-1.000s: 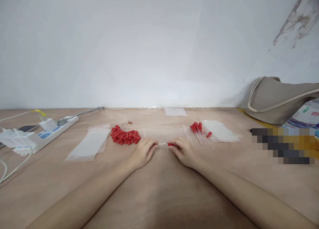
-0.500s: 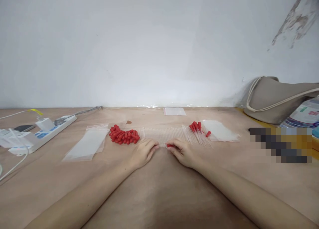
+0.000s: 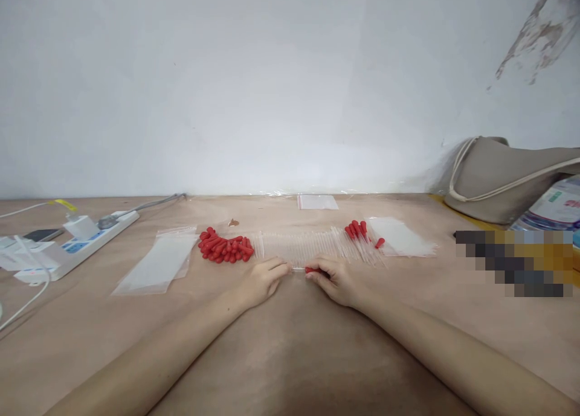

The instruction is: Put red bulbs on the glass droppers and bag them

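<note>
My left hand [image 3: 261, 279] pinches one end of a thin clear tube [image 3: 298, 269] just above the table. My right hand [image 3: 334, 279] pinches a red rubber bulb [image 3: 311, 270] at the tube's other end. Behind my hands lies a row of several clear tubes [image 3: 299, 244]. To its left is a pile of red bulbs [image 3: 224, 246]. On the right lie several tubes fitted with red bulbs [image 3: 360, 235].
Clear zip bags lie at the left [image 3: 158, 261], right [image 3: 399, 236] and back [image 3: 317, 202]. A white power strip [image 3: 75, 247] with plugs and cables sits far left. A grey bag [image 3: 507, 177] leans against the wall at right.
Both hands have drawn slightly toward me with the tube and bulb between them; the grip looks the same.
</note>
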Demonstrator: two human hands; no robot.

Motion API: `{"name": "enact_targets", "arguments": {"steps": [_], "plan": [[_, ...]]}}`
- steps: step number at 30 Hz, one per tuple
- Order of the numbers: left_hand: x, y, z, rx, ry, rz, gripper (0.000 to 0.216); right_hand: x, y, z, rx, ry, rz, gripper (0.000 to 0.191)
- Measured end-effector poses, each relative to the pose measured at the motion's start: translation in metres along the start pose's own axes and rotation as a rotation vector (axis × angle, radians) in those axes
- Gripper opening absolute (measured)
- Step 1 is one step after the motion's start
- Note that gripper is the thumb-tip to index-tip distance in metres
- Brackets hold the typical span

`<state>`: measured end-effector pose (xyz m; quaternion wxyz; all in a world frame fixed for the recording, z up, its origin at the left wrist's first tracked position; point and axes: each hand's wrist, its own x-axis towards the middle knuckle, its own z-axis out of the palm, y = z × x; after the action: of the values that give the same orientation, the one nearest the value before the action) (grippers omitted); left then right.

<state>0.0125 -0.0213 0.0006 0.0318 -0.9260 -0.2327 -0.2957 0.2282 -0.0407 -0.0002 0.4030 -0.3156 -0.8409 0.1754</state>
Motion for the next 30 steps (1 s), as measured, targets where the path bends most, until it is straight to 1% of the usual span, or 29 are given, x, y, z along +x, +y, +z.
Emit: {"name": "enact_targets", "arguments": {"steps": [4, 7, 11, 14, 22, 24, 26, 30], "plan": [[0.001, -0.001, 0.001, 0.097, -0.021, 0.043, 0.026, 0.0, -0.001, 0.0, -0.024, -0.012, -0.009, 0.016], [0.002, 0.0, 0.001, 0.13, -0.012, 0.051, 0.026, 0.001, -0.002, 0.0, -0.075, -0.025, -0.008, 0.016], [0.003, 0.002, 0.002, 0.143, -0.011, 0.045, 0.024, 0.003, -0.001, 0.0, -0.158, -0.05, -0.025, 0.017], [0.003, 0.004, 0.002, 0.152, -0.05, 0.022, 0.023, 0.005, 0.0, 0.0, -0.208, -0.073, -0.039, 0.017], [0.006, 0.008, 0.003, 0.135, -0.113, -0.004, 0.022, 0.007, 0.003, 0.004, -0.234, -0.124, -0.065, 0.016], [0.006, 0.009, 0.003, 0.118, -0.116, -0.029, 0.022, 0.007, 0.004, 0.005, -0.211, -0.112, -0.056, 0.017], [0.006, 0.009, 0.004, 0.102, -0.092, -0.074, 0.021, 0.007, 0.006, 0.006, -0.145, -0.077, -0.024, 0.018], [0.005, 0.008, 0.005, 0.039, -0.009, -0.146, 0.017, 0.008, 0.011, 0.006, 0.057, 0.049, 0.12, 0.023]]}}
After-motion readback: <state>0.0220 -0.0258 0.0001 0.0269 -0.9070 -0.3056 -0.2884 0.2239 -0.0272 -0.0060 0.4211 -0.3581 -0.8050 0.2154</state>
